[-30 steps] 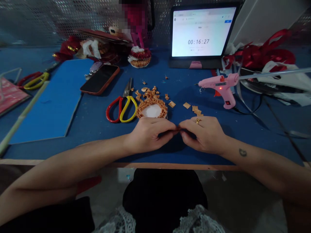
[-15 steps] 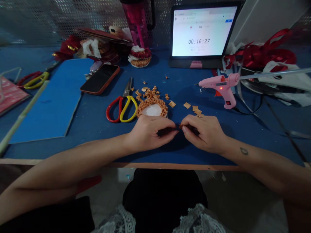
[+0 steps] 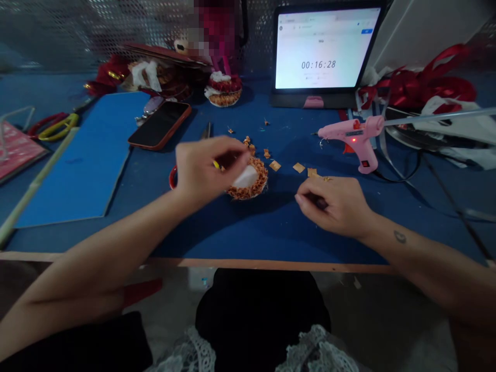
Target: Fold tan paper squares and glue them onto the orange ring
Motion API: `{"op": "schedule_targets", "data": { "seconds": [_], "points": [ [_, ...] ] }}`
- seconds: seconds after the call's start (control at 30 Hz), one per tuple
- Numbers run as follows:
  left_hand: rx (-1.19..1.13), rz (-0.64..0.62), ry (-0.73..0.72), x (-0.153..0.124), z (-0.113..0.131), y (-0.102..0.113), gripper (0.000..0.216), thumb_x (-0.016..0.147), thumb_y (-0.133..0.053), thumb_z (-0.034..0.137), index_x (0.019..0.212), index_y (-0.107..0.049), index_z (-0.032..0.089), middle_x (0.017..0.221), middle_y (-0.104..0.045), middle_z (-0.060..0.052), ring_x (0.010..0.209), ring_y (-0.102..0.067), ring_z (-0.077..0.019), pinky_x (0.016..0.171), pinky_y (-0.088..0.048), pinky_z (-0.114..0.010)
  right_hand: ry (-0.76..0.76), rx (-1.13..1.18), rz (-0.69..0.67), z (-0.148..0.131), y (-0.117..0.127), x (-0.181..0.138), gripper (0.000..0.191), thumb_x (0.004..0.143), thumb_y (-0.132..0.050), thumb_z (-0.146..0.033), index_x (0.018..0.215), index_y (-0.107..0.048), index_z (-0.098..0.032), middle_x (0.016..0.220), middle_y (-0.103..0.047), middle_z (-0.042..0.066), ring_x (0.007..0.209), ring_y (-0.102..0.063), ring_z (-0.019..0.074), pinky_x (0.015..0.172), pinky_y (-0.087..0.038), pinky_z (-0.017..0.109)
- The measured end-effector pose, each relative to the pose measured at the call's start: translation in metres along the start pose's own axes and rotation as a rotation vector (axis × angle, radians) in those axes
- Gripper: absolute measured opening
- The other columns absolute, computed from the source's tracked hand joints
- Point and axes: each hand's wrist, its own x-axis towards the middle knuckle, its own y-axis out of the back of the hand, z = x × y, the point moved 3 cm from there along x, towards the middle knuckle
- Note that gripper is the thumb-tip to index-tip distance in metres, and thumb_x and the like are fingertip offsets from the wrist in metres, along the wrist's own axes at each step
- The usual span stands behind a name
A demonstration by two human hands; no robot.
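Observation:
My left hand [image 3: 209, 168], smeared by motion, reaches over a ring-shaped piece [image 3: 253, 194] with a frilly golden-brown border and a white middle. Its thumb and fingertips come together beside small folded golden pieces [image 3: 251, 147]; whatever they hold is too small and blurred to make out. My right hand [image 3: 329, 204] rests low over the mat, thumb pressed against the forefinger, with nothing visible between them. Flat golden squares [image 3: 298, 167] lie just beyond it. Scissors [image 3: 173, 177] with red and yellow handles are mostly hidden behind my left hand.
At the right lies a pink glue gun [image 3: 354, 137] with its red light on and a cord trailing. A tablet [image 3: 318, 57] showing a timer stands at the back. A phone [image 3: 160, 125], a blue board [image 3: 85, 160] and red ribbon [image 3: 422, 88] lie around.
My hands have parted. The left went up and left from the small brown piece both were pinching to the folded pieces; the right shifted slightly right. The frilly ring shows more fully.

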Motion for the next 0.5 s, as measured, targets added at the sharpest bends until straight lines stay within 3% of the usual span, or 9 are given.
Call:
{"op": "schedule_targets", "data": {
  "seconds": [0.1,0.17,0.23,0.4,0.5],
  "points": [
    [0.146,0.024,0.087,0.011,-0.033,0.003,0.02,0.08,-0.058,0.033,0.072,-0.061,0.014,0.059,-0.059,0.003,0.05,-0.052,-0.0032,0.044,-0.042,-0.016,-0.072,-0.055,0.066,0.016,0.008,0.0,0.011,0.078,-0.05,-0.026,0.07,-0.055,-0.02,0.055,-0.054,-0.005,0.049,-0.046,0.0052,0.05,-0.032,0.02],
    [0.205,-0.104,0.107,0.014,-0.046,0.0,0.026,0.086,-0.049,0.035,0.075,-0.059,0.014,0.064,-0.061,0.0,0.055,-0.054,-0.0043,0.046,-0.043,-0.016,-0.141,-0.064,0.082,0.029,0.012,0.001,0.011,0.078,-0.051,-0.028,0.071,-0.056,-0.02,0.057,-0.055,-0.004,0.051,-0.048,0.0061,0.05,-0.033,0.02],
    [0.249,-0.149,0.125,0.014,-0.051,-0.001,0.029,0.089,-0.043,0.036,0.078,-0.057,0.013,0.067,-0.061,-0.003,0.058,-0.056,-0.0056,0.048,-0.044,-0.017,-0.193,-0.061,0.087,0.039,0.014,0.001,0.012,0.078,-0.052,-0.029,0.072,-0.057,-0.02,0.057,-0.056,-0.003,0.051,-0.048,0.0068,0.049,-0.034,0.02],
    [0.17,-0.064,0.121,0.01,-0.037,0.001,0.019,0.089,-0.041,0.027,0.095,-0.054,0.014,0.079,-0.059,-0.002,0.058,-0.053,-0.0038,0.049,-0.043,-0.016,-0.234,-0.05,0.056,0.051,0.013,0.003,0.013,0.077,-0.053,-0.031,0.074,-0.059,-0.02,0.058,-0.057,-0.002,0.05,-0.048,0.0079,0.048,-0.035,0.021],
    [0.134,-0.002,-0.019,0.005,-0.013,0.002,0.012,0.084,-0.05,0.025,0.084,-0.058,0.015,0.072,-0.058,0.002,0.054,-0.05,-0.0027,0.05,-0.042,-0.017,-0.226,-0.072,-0.003,0.05,0.008,0.006,0.013,0.077,-0.054,-0.032,0.078,-0.06,-0.021,0.059,-0.058,-0.002,0.052,-0.049,0.0088,0.049,-0.035,0.022]
  ]
}}
